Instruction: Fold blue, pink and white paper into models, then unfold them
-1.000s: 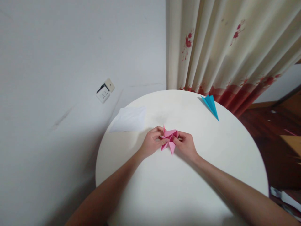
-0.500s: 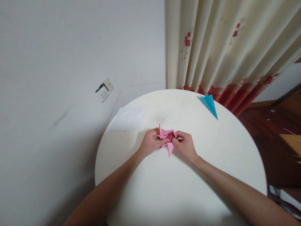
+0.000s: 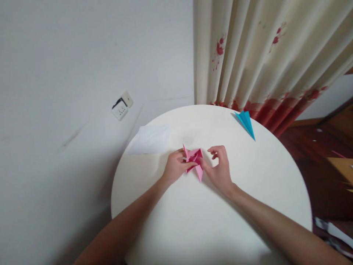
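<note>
In the head view, a folded pink paper (image 3: 194, 160) lies near the middle of the round white desk (image 3: 248, 191), between the two hands. The left hand (image 3: 175, 167) sits on the paper's left side with its fingers (image 3: 190, 166) closed on it, thumb on top of the folds. The right hand (image 3: 219, 167) is just to the right of the paper; its thumb side touches or nearly touches the lower right edge, while its fingers (image 3: 213, 149) are curled and spread apart, holding nothing.

Half a second ago both hands pinched the paper from either side; now the right fingers have let go and lifted away to the right, and the paper has shifted slightly left and farther, staying with the left hand.

The paper is a spiky shape. Its longest point aims toward the near side, slightly right, and a thin point sticks up at the far left, so its long axis runs roughly far-left to near-right.

A white sheet (image 3: 151, 139) lies at the desk's far left edge, and a blue folded paper (image 3: 246, 123) at the far right edge, both well apart from the hands.
</note>
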Demonstrator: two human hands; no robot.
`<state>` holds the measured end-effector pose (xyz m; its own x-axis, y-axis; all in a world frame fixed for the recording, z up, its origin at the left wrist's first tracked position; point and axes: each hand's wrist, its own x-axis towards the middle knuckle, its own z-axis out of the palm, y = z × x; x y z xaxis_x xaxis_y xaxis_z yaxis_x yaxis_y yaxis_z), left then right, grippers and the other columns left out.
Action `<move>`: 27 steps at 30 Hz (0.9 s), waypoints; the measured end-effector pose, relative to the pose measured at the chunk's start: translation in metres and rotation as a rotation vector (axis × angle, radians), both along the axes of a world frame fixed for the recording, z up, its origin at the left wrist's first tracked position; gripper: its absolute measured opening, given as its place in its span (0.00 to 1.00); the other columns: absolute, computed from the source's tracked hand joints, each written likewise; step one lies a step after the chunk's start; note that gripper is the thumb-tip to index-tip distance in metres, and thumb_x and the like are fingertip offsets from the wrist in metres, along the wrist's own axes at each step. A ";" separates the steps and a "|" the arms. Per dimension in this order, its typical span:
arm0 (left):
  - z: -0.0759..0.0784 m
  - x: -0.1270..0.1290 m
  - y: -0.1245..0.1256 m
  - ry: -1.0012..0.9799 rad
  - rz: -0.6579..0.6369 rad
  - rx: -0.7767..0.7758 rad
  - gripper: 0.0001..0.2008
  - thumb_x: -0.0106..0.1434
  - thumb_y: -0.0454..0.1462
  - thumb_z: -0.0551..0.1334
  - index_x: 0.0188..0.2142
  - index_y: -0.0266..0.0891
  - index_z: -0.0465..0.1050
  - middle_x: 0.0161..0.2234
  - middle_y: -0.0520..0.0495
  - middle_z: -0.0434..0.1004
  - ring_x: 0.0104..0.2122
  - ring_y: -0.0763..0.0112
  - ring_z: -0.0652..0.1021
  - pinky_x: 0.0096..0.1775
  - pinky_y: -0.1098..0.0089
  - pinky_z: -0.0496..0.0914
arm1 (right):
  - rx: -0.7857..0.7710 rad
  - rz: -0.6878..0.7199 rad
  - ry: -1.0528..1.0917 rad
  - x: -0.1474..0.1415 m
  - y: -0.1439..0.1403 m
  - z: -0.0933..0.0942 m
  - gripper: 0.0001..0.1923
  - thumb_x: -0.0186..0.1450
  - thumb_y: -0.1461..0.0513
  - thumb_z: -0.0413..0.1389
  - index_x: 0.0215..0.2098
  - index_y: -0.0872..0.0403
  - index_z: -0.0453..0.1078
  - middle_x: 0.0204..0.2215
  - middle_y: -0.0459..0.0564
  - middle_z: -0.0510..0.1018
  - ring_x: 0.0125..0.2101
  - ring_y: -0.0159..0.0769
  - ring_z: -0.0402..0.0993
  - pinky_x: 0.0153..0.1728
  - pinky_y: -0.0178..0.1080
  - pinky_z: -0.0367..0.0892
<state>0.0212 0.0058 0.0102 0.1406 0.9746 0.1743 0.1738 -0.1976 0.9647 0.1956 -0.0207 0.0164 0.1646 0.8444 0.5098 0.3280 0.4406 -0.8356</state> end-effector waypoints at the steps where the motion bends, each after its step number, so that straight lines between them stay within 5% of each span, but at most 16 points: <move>1: 0.000 0.000 0.000 0.012 0.013 0.026 0.14 0.48 0.40 0.75 0.33 0.35 0.81 0.38 0.43 0.80 0.37 0.64 0.80 0.36 0.69 0.78 | 0.063 -0.006 -0.067 0.000 -0.002 0.002 0.07 0.61 0.62 0.61 0.38 0.51 0.71 0.35 0.49 0.68 0.38 0.39 0.66 0.37 0.41 0.65; 4: 0.002 0.001 -0.002 0.057 0.035 0.086 0.12 0.50 0.39 0.74 0.33 0.36 0.81 0.38 0.44 0.79 0.36 0.67 0.80 0.37 0.71 0.77 | 0.117 0.047 -0.189 0.000 -0.006 0.006 0.03 0.64 0.61 0.60 0.32 0.50 0.76 0.29 0.47 0.65 0.35 0.39 0.63 0.36 0.42 0.62; 10: 0.005 0.001 -0.004 0.127 0.026 0.177 0.09 0.53 0.37 0.72 0.33 0.36 0.80 0.36 0.46 0.77 0.35 0.69 0.79 0.38 0.73 0.75 | -0.033 0.104 -0.144 -0.003 -0.003 0.001 0.06 0.63 0.58 0.64 0.29 0.50 0.79 0.26 0.47 0.67 0.33 0.39 0.64 0.35 0.43 0.61; 27: -0.004 -0.001 -0.001 -0.010 -0.009 0.042 0.13 0.50 0.41 0.75 0.30 0.35 0.78 0.38 0.45 0.77 0.37 0.66 0.79 0.39 0.69 0.75 | -0.093 0.211 -0.062 0.002 0.000 0.001 0.04 0.64 0.60 0.62 0.33 0.49 0.80 0.27 0.48 0.73 0.34 0.39 0.68 0.37 0.44 0.64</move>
<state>0.0205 0.0052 0.0062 0.1475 0.9650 0.2169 0.1621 -0.2399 0.9572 0.1975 -0.0203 0.0174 -0.0499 0.9006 0.4319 0.2889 0.4269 -0.8569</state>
